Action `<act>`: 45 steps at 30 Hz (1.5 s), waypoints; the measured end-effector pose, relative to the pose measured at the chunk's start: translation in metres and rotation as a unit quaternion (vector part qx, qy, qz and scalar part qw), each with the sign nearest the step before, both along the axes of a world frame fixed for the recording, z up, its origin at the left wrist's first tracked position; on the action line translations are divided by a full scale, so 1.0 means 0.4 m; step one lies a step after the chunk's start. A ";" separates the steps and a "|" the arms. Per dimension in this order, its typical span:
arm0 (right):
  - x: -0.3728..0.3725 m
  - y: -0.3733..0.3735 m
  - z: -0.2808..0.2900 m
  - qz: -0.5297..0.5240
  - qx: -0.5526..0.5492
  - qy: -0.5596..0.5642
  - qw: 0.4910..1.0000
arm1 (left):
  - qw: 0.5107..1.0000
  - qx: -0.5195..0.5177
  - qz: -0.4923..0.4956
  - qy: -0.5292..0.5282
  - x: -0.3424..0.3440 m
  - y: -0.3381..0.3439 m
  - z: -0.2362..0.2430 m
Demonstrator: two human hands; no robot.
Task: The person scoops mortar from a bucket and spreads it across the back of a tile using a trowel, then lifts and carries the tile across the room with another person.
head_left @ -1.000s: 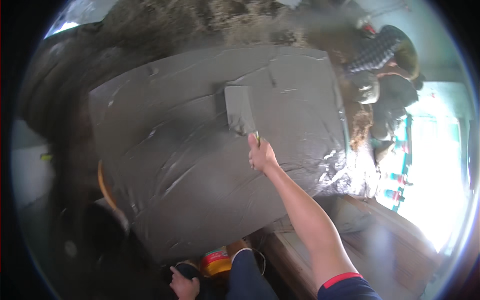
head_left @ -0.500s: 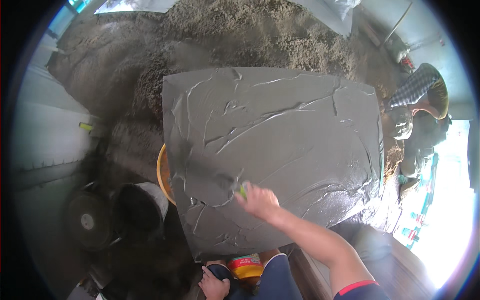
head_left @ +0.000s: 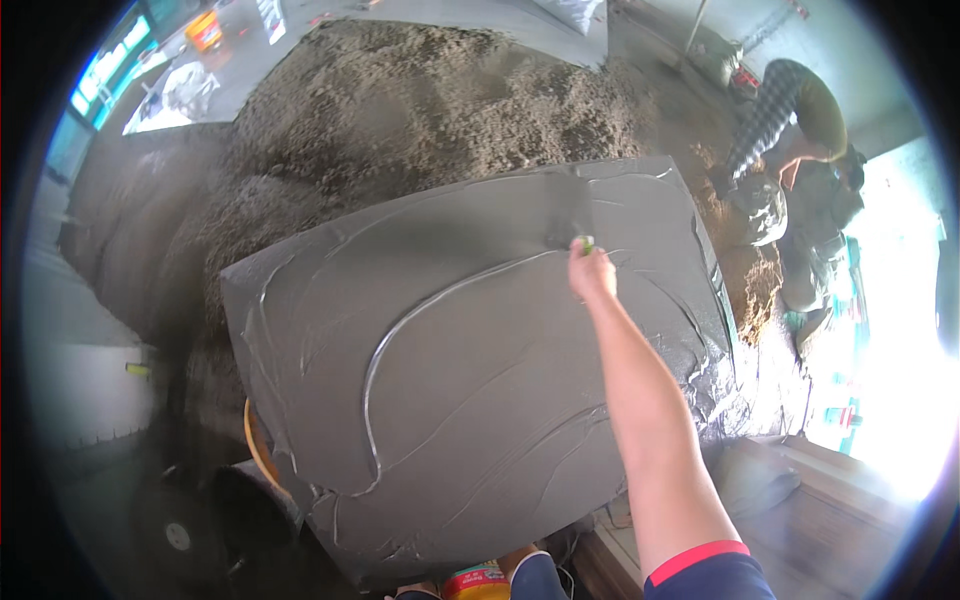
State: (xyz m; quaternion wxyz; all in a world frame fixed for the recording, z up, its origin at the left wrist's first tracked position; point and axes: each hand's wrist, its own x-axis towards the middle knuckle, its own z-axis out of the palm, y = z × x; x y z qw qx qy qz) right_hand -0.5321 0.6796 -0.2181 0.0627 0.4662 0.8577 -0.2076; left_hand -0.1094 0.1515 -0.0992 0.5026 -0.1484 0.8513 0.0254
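A large panel coated in smooth wet grey plaster (head_left: 500,360) fills the middle of the view. Stretched out over its far right part, my right hand (head_left: 593,272) is closed round the green handle of a trowel (head_left: 585,244). The trowel's blade is blurred and lies against the coating near the far edge. From the blade a long raised ridge of plaster curves left and then toward me. My left hand is out of view.
A mound of sand (head_left: 440,95) rises behind the panel. A person (head_left: 800,120) bends over filled sacks (head_left: 765,210) at the far right. Beside the panel's left corner are a yellow rim (head_left: 260,440) and a dark bucket (head_left: 250,510). A yellow-and-red bucket (head_left: 478,582) stands between my knees.
My right hand has swept the trowel away from me and rightward, smoothing earlier ridges and leaving a curved one. The view has shifted, and my left hand has gone out of it.
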 end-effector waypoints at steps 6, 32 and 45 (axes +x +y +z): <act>0.238 0.432 -0.004 -0.206 -0.074 0.065 0.974 | 0.999 -0.024 -0.039 -0.020 -0.014 0.070 -0.010; 0.895 -0.763 0.382 0.287 -0.321 0.017 0.902 | 0.997 -0.068 0.035 0.002 0.067 0.033 -0.062; 0.719 -1.574 0.238 0.721 -0.187 -0.002 0.668 | 0.973 0.030 0.169 0.152 0.203 -0.153 -0.083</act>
